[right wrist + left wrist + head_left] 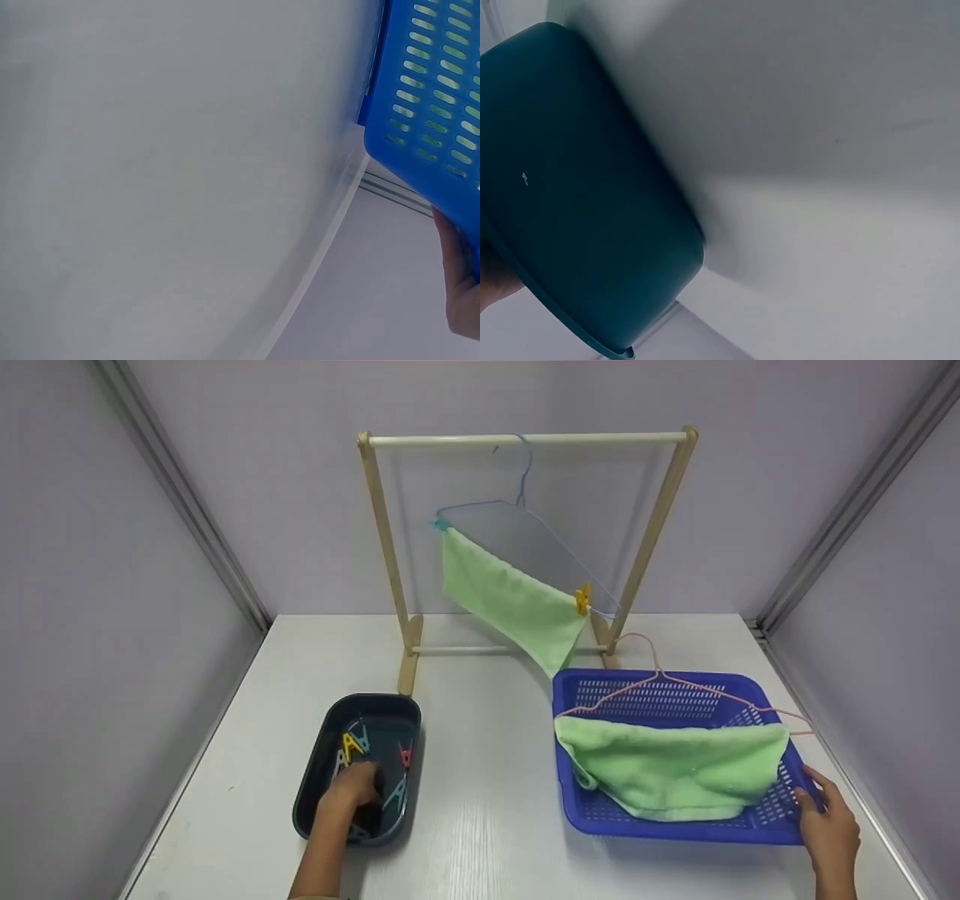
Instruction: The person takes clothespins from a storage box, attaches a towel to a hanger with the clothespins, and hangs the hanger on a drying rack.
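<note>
My left hand (pixel 355 786) reaches down into a dark teal tub (pixel 306 802) among clothespins; its fingertips are hidden, and I cannot tell whether they pinch one. Around it lie a yellow clothespin (pixel 349 745), a red clothespin (pixel 405 755) and a blue clothespin (pixel 396 793). At the far right, my right hand (pixel 831 829) grips the rim of a blue plastic basket (pixel 675 832), thumb over the edge. A folded green towel (pixel 675 769) lies across this basket, with a pink wire hanger (pixel 658 669) at its upper edge. In the left wrist view the tub's outer wall (pixel 585 172) fills the left side.
Behind stands a wooden drying rack (pixel 386 532) with a white top bar (pixel 450 441). From it hangs a blue wire hanger (pixel 523 491), tilted, with another green towel (pixel 510 596) held by a teal clothespin (pixel 440 523) and an orange-yellow clothespin (pixel 583 598). Walls enclose the white table (pixel 480 780).
</note>
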Motion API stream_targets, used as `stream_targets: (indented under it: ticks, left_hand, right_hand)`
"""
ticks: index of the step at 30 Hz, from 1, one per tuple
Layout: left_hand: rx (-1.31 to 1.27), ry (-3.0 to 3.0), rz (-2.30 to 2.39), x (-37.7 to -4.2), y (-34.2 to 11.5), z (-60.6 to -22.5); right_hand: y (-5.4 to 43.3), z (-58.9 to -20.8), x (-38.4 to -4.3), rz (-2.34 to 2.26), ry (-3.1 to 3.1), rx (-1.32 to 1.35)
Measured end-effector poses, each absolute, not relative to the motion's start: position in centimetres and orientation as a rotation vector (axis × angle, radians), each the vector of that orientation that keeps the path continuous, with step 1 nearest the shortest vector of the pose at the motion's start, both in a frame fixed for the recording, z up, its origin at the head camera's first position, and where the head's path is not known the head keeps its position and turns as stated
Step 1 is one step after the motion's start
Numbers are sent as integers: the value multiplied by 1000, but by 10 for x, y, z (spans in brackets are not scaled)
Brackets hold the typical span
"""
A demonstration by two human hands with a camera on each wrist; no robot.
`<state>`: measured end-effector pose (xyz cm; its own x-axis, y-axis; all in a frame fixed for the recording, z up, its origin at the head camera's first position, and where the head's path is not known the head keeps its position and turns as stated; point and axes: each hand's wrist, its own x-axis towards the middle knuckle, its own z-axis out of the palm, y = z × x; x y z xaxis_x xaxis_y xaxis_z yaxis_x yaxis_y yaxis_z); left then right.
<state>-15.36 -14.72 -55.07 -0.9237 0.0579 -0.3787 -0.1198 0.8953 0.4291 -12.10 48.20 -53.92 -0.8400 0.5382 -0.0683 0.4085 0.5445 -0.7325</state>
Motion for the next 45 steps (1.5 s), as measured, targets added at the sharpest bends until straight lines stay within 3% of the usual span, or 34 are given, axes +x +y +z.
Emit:
stream_targets:
  ticks: [35,45]
  left_hand:
    - [106,2935,355,-187,-171,-558]
    - [137,2937,322,-188,-172,-563]
  right_hand:
    - [490,-535,-122,1318,-2631,-765]
    - [503,-535,-125,894,-2866,-269]
